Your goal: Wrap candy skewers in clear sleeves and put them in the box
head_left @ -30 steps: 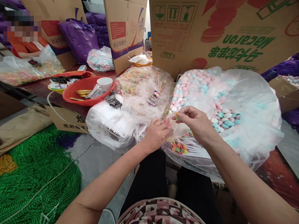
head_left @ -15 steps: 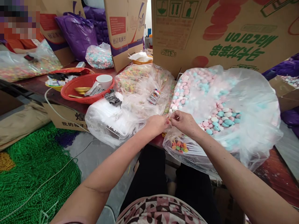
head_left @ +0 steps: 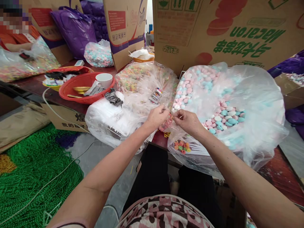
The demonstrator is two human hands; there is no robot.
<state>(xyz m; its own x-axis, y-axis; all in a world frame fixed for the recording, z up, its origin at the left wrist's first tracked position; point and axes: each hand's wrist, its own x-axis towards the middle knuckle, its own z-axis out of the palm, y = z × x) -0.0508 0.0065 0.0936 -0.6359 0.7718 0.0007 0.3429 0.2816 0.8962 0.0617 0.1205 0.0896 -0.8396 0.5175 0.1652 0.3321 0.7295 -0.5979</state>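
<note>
My left hand [head_left: 157, 118] and my right hand [head_left: 187, 120] meet close together above the table's front edge, fingers pinched. Between and below them shows a small clear bag [head_left: 165, 126] with reddish pieces in it, its top at my fingertips. Whether something tiny is also in the right fingers is hidden. Just below lie gold twist ties [head_left: 167, 135]. Close to my right wrist, white sticks with colourful ring-shaped pieces [head_left: 182, 146] on their ends lie in clear plastic. A large clear bag of pink, white and blue candies [head_left: 224, 117] spreads beyond my right hand.
Left of my hands are a clear bag with white packing [head_left: 99, 122] and a bag of colourful rings [head_left: 130, 77]. A red basket [head_left: 71, 91] holds a white cup [head_left: 104, 79]. Cardboard boxes [head_left: 180, 47] stand behind. Green cord [head_left: 42, 177] covers the floor; another person sits far left.
My hands have drawn slightly apart and the left has risen a little. More of the small bag with reddish pieces shows below them. The view has shifted slightly.
</note>
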